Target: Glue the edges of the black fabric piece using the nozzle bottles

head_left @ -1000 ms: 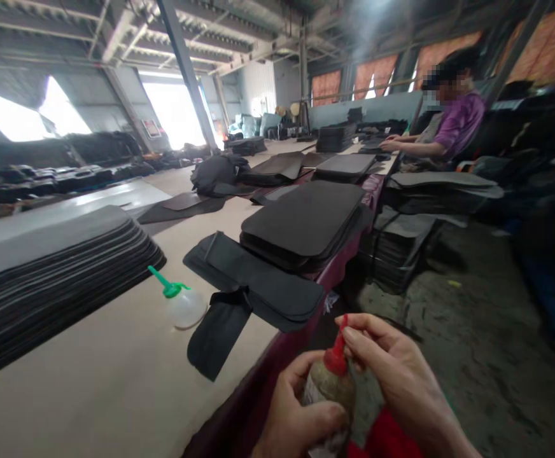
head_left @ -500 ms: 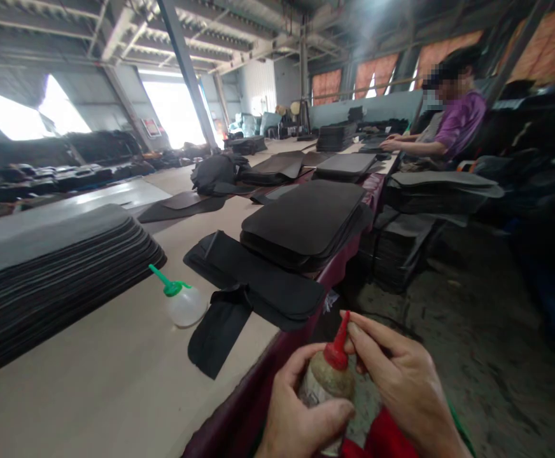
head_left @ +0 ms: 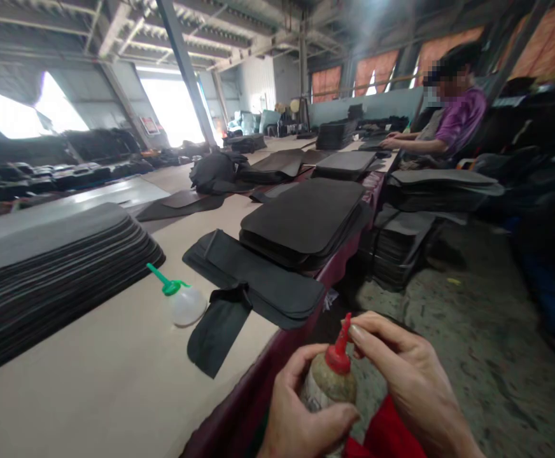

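My left hand (head_left: 301, 404) is wrapped around a stained squeeze bottle (head_left: 330, 385) with a red nozzle (head_left: 339, 350). It holds the bottle upright, just off the table's near edge. At the nozzle's tip, the thumb and forefinger of my right hand (head_left: 401, 366) are pinched together against its right side. Whether something small sits between those fingertips is hidden. On the table to the left, a translucent round bottle (head_left: 186, 306) with a green spout (head_left: 171, 286) leans over. Close by lie a small dark fabric piece (head_left: 217, 331) and longer dark pieces (head_left: 263, 277).
A tall stack of dark sheets (head_left: 62, 267) fills the table's left side. Another dark stack (head_left: 306, 216) lies near the right edge. Bundled sheets (head_left: 404, 245) stand beside the table over the floor. A person in a purple top (head_left: 459, 121) works farther along, hands on the table.
My right hand has shifted slightly at the nozzle tip, its fingertips now a little to the right. The bottle stays in my left hand, and the view has moved very slightly.
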Tool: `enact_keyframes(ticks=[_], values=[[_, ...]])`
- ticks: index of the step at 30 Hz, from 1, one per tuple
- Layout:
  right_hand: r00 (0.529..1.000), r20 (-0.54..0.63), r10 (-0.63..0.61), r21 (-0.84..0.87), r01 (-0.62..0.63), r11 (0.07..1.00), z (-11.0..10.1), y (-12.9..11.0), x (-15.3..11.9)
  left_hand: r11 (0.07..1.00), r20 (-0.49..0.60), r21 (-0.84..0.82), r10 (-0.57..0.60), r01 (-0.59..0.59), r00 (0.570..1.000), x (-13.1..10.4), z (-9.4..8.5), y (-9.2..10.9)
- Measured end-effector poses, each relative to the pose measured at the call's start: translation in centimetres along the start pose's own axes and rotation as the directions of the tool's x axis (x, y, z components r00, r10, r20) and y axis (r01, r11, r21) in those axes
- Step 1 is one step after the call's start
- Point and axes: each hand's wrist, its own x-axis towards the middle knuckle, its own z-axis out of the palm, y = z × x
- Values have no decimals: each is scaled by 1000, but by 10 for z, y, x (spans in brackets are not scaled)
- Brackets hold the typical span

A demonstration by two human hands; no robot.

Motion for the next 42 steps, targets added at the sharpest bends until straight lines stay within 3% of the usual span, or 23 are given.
enact_keyframes(ticks=[6, 10, 15, 21, 24, 27, 30, 33, 35, 39, 42], values=[[998, -2, 64, 87, -64, 994, -1, 4, 1, 994, -10, 103, 24, -22, 1000, 1, 0, 1], [1000, -17, 1, 0, -1, 1000, 0, 0, 3, 978, -37, 204, 50, -41, 998, 3, -1, 3], [997, -56, -55, -125, 48, 991, 0, -2, 3, 916, -122, 387, 162, -103, 979, 3, -2, -2], [997, -58, -44, -121, 37, 992, -4, 9, 2, 862, -71, 471, 246, -185, 967, 3, -2, -6], [992, -91, -91, -158, 76, 985, 0, 8, 3, 930, -40, 346, 143, -120, 989, 7, -5, -10], [977, -143, -155, -171, 130, 977, 8, 4, 3, 999, 70, 22, 48, -50, 996, 11, -7, -21], [978, -173, -119, -109, 101, 989, 12, 5, 3, 970, 185, -238, -12, 57, 983, 11, -8, -29], [984, -167, -66, -65, 56, 996, 13, 6, 4, 891, 308, -396, -97, 220, 946, 8, -4, -30], [970, -200, -138, -162, 106, 981, 14, 7, 6, 847, 331, -483, -59, 223, 942, 5, -1, -29], [894, -228, -387, -452, 254, 855, 17, 9, 7, 872, 310, -457, -29, 176, 950, 5, 4, -30], [902, -203, -380, -464, 253, 849, 20, 15, 8, 948, 276, -291, -47, 130, 960, 7, 4, -33]])
